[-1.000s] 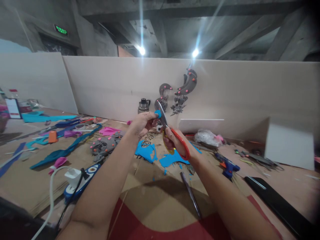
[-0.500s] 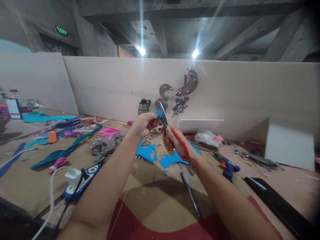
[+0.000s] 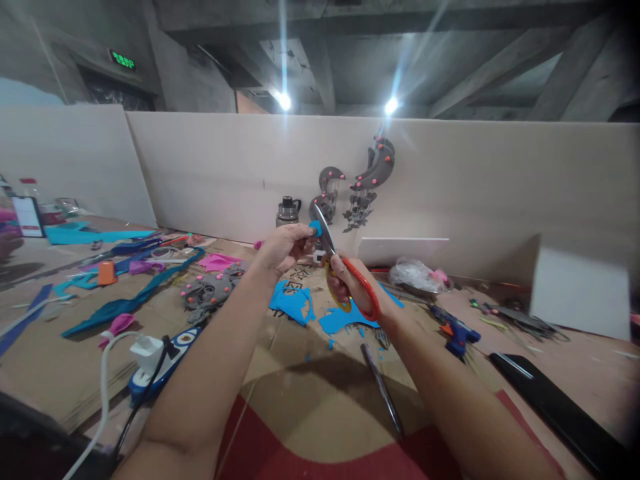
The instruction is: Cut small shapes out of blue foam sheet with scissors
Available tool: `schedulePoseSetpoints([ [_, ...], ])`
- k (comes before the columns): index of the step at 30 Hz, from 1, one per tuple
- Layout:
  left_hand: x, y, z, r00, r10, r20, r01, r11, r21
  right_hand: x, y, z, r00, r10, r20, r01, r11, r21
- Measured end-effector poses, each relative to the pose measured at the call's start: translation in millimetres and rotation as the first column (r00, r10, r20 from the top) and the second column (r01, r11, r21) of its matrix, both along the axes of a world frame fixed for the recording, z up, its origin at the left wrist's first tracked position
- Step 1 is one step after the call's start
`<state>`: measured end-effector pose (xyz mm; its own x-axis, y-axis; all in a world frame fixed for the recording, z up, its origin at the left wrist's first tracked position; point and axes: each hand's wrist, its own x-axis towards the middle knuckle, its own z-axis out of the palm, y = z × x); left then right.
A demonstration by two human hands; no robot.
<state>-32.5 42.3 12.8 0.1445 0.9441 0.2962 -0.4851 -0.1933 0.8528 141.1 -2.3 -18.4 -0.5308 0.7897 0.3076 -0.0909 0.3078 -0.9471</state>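
Between thumb and fingers, my left hand [image 3: 291, 248] pinches a small blue felt-like piece [image 3: 315, 229]. My right hand [image 3: 349, 279] is wrapped round the red and yellow handles of a pair of scissors [image 3: 367, 293]. The blades point up and left and lie against the right edge of the small piece. Below my hands, cut blue sheets [image 3: 345, 319] and tiny scraps lie on the cardboard. A pen [image 3: 382, 392] rests nearer to me on the same cardboard.
Left of my arms are a power strip [image 3: 187, 343] with a plugged-in white charger, grey decorations with pink dots [image 3: 213, 290] and coloured strips. A blue glue gun [image 3: 457, 337] and a black phone-like slab [image 3: 550, 400] lie right. A bottle [image 3: 287, 215] stands behind.
The scissors and the small blue piece have shifted very slightly left. Both hands keep their hold. At the far left edge, part of another person's hand has come into view.
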Motion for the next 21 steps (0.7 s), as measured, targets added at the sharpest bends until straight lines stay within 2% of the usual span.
schedulePoseSetpoints([
  [7,-2.8,-3.7,3.5,1.0,0.011,-0.022,-0.012,1.0,-0.022,-0.2,-5.0,8.5,0.995,-0.057,0.078,0.06,0.997,-0.044],
  [16,-6.3,-3.9,3.8,1.0,0.0,-0.006,-0.001,0.999,-0.032,5.5,1.1,1.7,0.99,-0.083,0.119,0.076,0.996,0.056],
  [21,-3.1,-1.2,1.4,1.0,0.003,0.013,-0.002,1.0,-0.02,2.0,1.8,-1.4,0.991,-0.101,0.09,0.096,0.994,0.053],
])
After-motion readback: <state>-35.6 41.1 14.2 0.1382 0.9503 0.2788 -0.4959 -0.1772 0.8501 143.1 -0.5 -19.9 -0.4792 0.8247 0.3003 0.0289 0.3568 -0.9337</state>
